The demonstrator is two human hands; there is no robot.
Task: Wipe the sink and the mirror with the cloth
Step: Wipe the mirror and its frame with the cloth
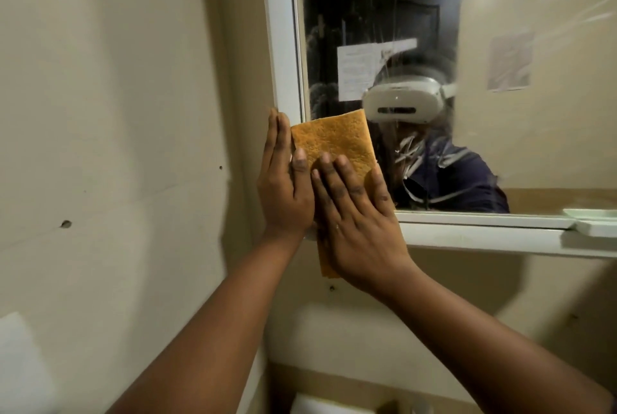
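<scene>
An orange cloth (pixel 334 141) lies flat against the lower left corner of the mirror (pixel 521 133), hanging down past the white frame. My right hand (pixel 357 213) presses flat on the cloth with fingers spread. My left hand (pixel 285 180) lies flat beside it, fingers together, over the cloth's left edge and the mirror's frame (pixel 283 46). The glass shows wet streaks and smears, mostly at the upper right. A white edge of the sink (pixel 320 407) shows at the bottom.
A beige wall (pixel 117 113) with small holes fills the left. A white shelf (pixel 500 240) runs under the mirror, with a small white dish (pixel 597 226) at its right end. A person wearing a white headset is reflected in the glass.
</scene>
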